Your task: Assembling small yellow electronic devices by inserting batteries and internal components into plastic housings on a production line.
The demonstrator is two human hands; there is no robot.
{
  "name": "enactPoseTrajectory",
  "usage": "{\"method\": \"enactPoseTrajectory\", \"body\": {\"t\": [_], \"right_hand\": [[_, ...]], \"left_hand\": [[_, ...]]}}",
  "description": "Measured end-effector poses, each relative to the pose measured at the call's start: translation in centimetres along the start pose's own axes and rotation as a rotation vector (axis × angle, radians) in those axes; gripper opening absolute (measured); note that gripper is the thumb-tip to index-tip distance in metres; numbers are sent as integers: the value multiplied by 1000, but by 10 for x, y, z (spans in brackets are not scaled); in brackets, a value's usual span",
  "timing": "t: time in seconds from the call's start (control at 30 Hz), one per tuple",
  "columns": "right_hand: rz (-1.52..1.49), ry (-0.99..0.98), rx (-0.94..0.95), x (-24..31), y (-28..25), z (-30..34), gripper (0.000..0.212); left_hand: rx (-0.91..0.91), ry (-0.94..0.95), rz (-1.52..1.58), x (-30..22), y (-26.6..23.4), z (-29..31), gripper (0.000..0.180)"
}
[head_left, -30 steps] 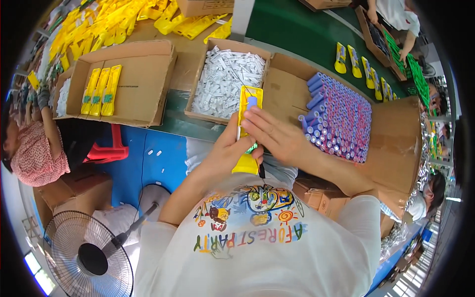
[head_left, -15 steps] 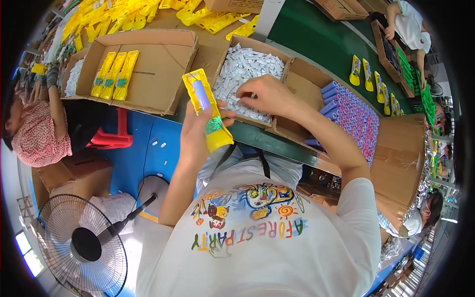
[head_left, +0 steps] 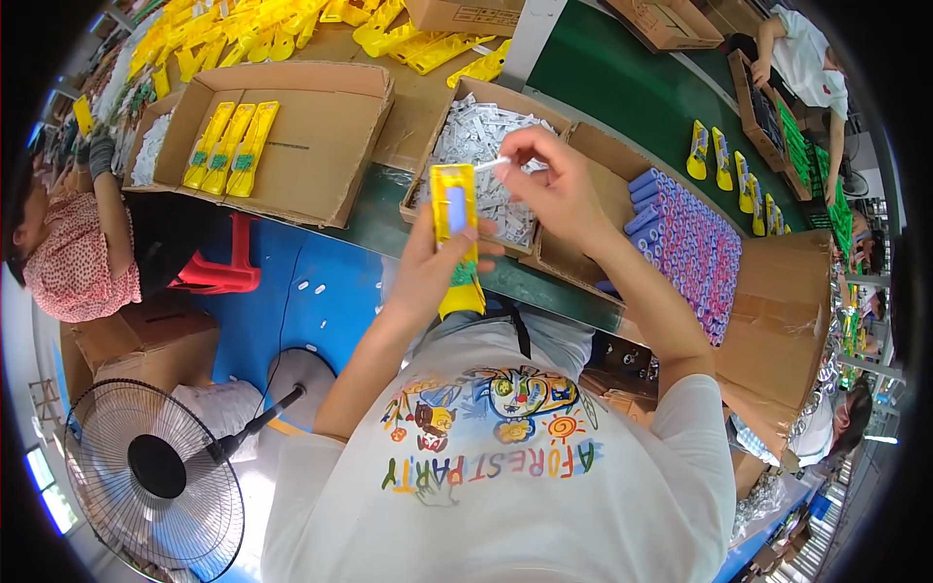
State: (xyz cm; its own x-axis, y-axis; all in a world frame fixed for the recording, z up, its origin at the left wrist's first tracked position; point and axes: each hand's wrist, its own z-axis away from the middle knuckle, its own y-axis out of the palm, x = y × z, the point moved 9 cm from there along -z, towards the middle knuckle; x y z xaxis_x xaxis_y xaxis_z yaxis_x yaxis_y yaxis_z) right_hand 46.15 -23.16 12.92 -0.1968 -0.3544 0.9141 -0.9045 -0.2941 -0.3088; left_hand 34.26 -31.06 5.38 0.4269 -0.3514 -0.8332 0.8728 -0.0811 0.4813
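Note:
My left hand (head_left: 426,264) is wrapped round a yellow plastic casing (head_left: 452,179), held upright in front of me. Inside the casing lie a purple cylindrical battery cell (head_left: 456,210) and a green circuit board (head_left: 464,273). Just right of the casing's top end, my right hand (head_left: 556,189) pinches a small thin white strip (head_left: 492,164). Whether the strip touches the casing I cannot tell. Beneath both hands stands a cardboard box of loose white pieces (head_left: 476,126). Right of it, many purple battery cells (head_left: 685,255) stand packed in another box.
At left, a shallow cardboard box (head_left: 316,146) holds three filled yellow casings (head_left: 230,151). Empty yellow casings (head_left: 282,24) are heaped behind it. More filled casings (head_left: 721,155) stand along the green conveyor belt (head_left: 622,92). Co-workers sit at both sides; a fan (head_left: 155,466) stands lower left.
My right hand has risen out of the white pieces with a white strip. My left hand has moved right and turned the casing more upright, bringing the two together.

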Motion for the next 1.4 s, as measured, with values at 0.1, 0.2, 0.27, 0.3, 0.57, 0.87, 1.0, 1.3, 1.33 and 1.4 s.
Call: {"method": "enactPoseTrajectory", "body": {"t": [0.1, 0.2, 0.27, 0.3, 0.57, 0.87, 1.0, 1.3, 1.33, 1.4], "right_hand": [[-83, -7, -44, -6, -2, -3, 13], [150, -24, 25, 1, -2, 2, 13], [139, 121, 70, -6, -4, 3, 14], [32, 210, 120, -12, -1, 3, 14], [-176, 359, 216, -31, 11, 11, 20], [-243, 283, 230, -32, -3, 10, 18], [-49, 437, 115, -63, -106, 1, 22], [251, 489, -465, -231, -402, -79, 42], [406, 527, -446, -252, -426, -81, 40], [553, 528, -348, -317, -462, -71, 37]], "left_hand": [[122, 18, -82, 0, 18, 1, 34], [99, 104, -147, 0, 13, 1, 37], [91, 163, -220, -3, 11, 1, 38], [83, 166, -246, -3, 10, 1, 39], [58, 84, -181, 6, 8, -8, 36], [474, -55, 7, 12, 61, -8, 67], [704, 0, -28, -20, 56, -23, 52], [-997, 483, -1566, -211, -214, -24, 25], [-990, 491, -1567, -211, -232, -30, 25], [-907, 54, -1816, -194, -266, -54, 26]]}}
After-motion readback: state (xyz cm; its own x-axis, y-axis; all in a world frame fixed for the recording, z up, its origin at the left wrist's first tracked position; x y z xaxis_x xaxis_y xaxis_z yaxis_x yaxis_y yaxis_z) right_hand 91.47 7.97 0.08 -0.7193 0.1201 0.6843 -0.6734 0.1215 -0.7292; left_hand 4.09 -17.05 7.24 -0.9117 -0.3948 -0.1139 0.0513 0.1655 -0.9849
